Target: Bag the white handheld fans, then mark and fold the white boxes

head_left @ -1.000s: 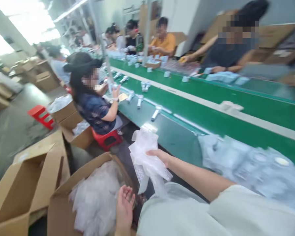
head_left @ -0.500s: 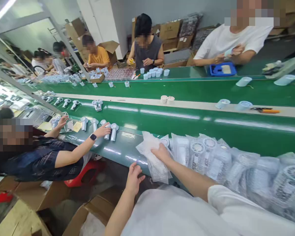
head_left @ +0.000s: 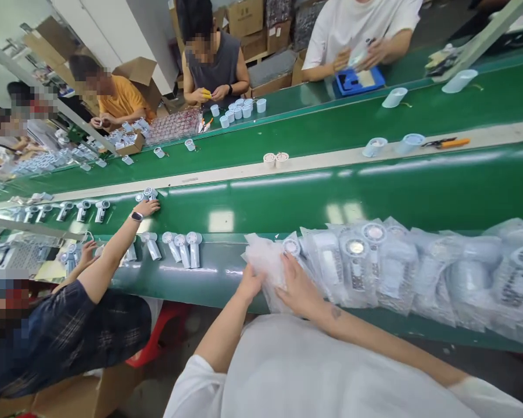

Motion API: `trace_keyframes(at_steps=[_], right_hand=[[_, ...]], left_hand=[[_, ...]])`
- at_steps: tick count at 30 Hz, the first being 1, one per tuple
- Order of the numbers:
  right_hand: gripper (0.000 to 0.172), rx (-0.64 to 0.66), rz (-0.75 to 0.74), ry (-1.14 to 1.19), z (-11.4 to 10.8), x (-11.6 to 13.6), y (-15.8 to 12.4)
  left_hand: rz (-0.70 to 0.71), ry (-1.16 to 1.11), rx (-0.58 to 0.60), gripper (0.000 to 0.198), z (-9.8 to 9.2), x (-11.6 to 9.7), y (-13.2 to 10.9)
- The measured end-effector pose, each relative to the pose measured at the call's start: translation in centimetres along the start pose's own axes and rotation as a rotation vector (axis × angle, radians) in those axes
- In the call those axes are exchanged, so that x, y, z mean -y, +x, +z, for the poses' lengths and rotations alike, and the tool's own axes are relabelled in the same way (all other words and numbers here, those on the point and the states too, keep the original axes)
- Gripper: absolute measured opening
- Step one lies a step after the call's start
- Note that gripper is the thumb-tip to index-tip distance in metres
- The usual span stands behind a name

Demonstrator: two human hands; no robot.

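Observation:
A bundle of clear plastic bags (head_left: 265, 261) lies at the near edge of the green table (head_left: 226, 273). My left hand (head_left: 249, 284) touches its left side, fingers curled against the plastic. My right hand (head_left: 298, 287) rests flat on top of the bundle, fingers spread. Just right of my hands runs a row of bagged white handheld fans (head_left: 396, 261), overlapping one another along the table edge.
Unbagged white fans (head_left: 178, 247) lie to the left, where a co-worker's arm (head_left: 113, 255) in a dark sleeve reaches over the conveyor belt (head_left: 375, 191). Cups (head_left: 375, 146), scissors (head_left: 447, 142) and a blue tray (head_left: 359, 80) sit farther back, with seated people opposite. Cardboard boxes (head_left: 70, 395) stand on the floor.
My view swung from the floor boxes up to the table. My right hand carried the bag bundle onto the table edge, and my left hand rose from the box to its left side.

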State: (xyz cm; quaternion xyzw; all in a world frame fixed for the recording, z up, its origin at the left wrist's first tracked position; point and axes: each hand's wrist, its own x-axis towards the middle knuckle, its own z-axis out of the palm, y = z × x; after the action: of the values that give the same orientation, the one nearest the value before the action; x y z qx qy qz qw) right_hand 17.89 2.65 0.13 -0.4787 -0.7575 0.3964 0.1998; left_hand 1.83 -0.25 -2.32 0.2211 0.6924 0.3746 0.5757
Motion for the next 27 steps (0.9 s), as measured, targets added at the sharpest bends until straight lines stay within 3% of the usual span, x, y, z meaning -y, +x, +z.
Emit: trace_keyframes(at_steps=[2,4,7,9,13,16,18,20,22,24,26,27], right_hand=[[0.053,0.017,-0.206,-0.205,0.1,0.0,-0.7],[0.041,0.112,-0.274,-0.320,0.7,-0.4,-0.4],[0.040,0.196,-0.190,-0.422,1.8,-1.6,0.8],[0.042,0.203,-0.163,-0.449,2.2,-2.4,1.2],[0.041,0.206,-0.132,-0.472,2.0,-2.2,0.9],[0.039,0.222,-0.090,-0.443,0.7,-0.9,0.4],[0.036,0.226,-0.082,-0.360,-0.6,0.3,0.3],[0.031,0.182,-0.062,-0.187,-1.9,1.5,0.4],[0.027,0.120,0.059,0.090,-2.8,2.8,0.8],[0.031,0.128,0.260,0.479,-2.9,4.1,1.4],[0.037,0.230,0.406,0.902,-2.5,5.1,2.0],[0.040,0.282,0.448,1.077,-2.2,5.5,2.2]], left_hand=[[0.011,0.186,0.011,0.045,-2.6,-0.3,-0.3],[0.057,0.423,-0.115,0.036,-6.3,-1.2,-0.2],[0.097,0.624,-0.401,0.036,-12.4,-3.3,0.9],[0.067,0.687,-0.503,0.041,-15.5,-4.6,2.1],[-0.025,0.775,-0.554,0.037,-18.2,-6.6,4.3],[-0.042,0.780,-0.556,0.021,-18.4,-7.7,4.6],[-0.018,0.749,-0.542,0.022,-18.2,-8.3,4.0],[0.020,0.705,-0.524,0.026,-17.1,-8.5,2.5],[0.069,0.572,-0.467,0.030,-14.7,-8.3,0.2],[0.119,0.285,-0.303,0.034,-11.1,-7.7,-2.4],[0.134,-0.017,-0.014,0.041,-7.2,-7.2,-4.6],[0.115,-0.039,0.134,0.043,-5.7,-7.0,-5.3]])
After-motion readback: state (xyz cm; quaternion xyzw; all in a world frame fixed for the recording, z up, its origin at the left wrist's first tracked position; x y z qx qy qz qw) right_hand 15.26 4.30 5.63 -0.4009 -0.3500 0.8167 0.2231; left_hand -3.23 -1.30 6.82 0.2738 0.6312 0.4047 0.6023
